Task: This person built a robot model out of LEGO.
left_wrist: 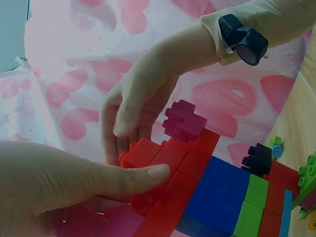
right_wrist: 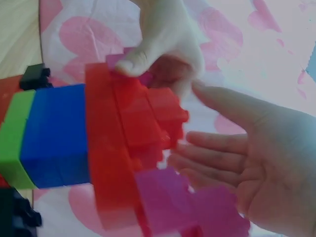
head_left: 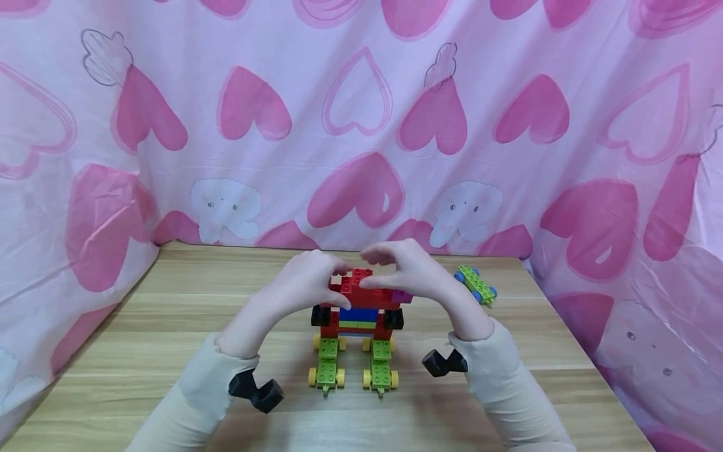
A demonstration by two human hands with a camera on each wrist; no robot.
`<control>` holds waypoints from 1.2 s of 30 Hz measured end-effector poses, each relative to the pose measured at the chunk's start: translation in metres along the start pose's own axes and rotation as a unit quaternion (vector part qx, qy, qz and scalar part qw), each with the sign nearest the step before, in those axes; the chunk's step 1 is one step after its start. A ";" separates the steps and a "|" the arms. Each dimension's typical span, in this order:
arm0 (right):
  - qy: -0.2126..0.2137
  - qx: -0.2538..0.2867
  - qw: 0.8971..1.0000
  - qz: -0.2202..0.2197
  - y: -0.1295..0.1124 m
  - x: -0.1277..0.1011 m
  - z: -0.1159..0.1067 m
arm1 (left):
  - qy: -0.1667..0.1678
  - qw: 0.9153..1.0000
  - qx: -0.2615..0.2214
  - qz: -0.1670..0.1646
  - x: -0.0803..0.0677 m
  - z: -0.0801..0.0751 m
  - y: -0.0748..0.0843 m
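**2 hands working at the top of a brick model**

A brick model (head_left: 356, 326) is standing on the wooden table (head_left: 169, 326), resting on 2 green wheeled bases (head_left: 327, 367) at its foot. Both hands are meeting at the small red brick (head_left: 361, 276) that is sitting on the model's red top layer (head_left: 361, 294). The left hand (head_left: 307, 279) is curling its thumb and fingers against the red top layer from the model's left side, with the thumb lying flat along the red bricks in the left wrist view. The right hand (head_left: 409, 270) is arching over the model from the right; its fingers are nearly straight and spread in the right wrist view, touching the small red brick and the magenta brick (head_left: 402, 296) beside it rather than closing round them. Behind and to the right of the model, a loose green wheeled plate (head_left: 477, 284) is lying on the table.

Judging from this, uneven pressing from the 2 sides could be tipping the model on its wheels, since they may roll, or popping the magenta brick off the edge
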State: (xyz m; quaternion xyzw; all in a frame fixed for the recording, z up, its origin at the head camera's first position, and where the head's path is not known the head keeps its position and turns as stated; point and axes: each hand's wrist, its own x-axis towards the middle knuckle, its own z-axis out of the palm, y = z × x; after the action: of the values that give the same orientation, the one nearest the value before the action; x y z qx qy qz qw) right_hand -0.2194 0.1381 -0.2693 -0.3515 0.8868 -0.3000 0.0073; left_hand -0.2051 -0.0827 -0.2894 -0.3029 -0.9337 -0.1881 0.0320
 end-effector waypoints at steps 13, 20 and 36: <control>0.254 0.051 0.966 0.002 0.060 0.001 -0.025 | 0.015 0.999 -0.025 0.014 -0.001 -0.001 -0.003; 0.297 0.032 0.953 0.053 0.126 0.014 -0.002 | 0.014 0.999 -0.034 0.006 -0.002 0.000 -0.004; 0.190 0.106 0.953 0.212 0.208 0.020 0.048 | 0.009 0.999 -0.049 0.010 0.000 0.002 -0.002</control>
State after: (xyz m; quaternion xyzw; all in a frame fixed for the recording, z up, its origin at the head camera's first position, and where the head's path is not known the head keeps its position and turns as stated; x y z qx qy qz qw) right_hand -0.3525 0.2194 -0.4161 -0.0895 0.8888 -0.4455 -0.0606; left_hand -0.2065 -0.0835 -0.2917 -0.3122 -0.9199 -0.2355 0.0274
